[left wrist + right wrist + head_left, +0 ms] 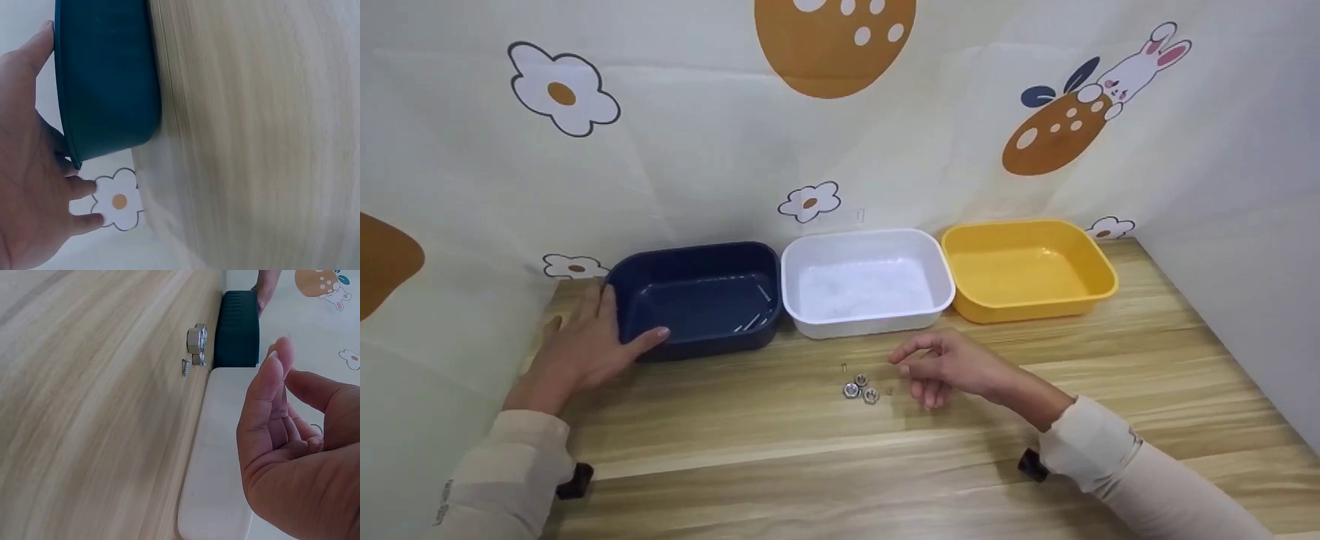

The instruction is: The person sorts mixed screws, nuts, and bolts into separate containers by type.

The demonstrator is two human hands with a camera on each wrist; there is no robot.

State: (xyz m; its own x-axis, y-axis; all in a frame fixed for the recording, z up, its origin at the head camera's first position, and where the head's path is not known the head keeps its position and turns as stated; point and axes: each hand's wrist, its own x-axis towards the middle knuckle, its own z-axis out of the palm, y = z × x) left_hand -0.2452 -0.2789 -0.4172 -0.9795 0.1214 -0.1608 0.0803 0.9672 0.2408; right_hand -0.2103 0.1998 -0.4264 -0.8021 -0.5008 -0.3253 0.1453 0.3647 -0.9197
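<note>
My left hand [585, 352] rests at the left end of a dark blue tray [697, 349], its thumb over the front rim and its fingers along the side. In the left wrist view the spread left hand [34, 169] lies against the tray wall [107, 79]. My right hand [960, 367] hovers in front of the white tray [870, 324], fingers loosely bent, and I see nothing between them. Left of it on the table lie three metal nuts [851, 390], a tiny screw [844, 367] and a very small coppery piece [889, 391]. The right wrist view shows the screw [185, 367] beside the nuts [196, 340].
A yellow tray [1027, 311] stands at the right end of the row, beside the white one. Behind the trays hangs a patterned cloth [697, 150]. Black devices [1033, 465] sit under both sleeves, above the wood-grain table [810, 480].
</note>
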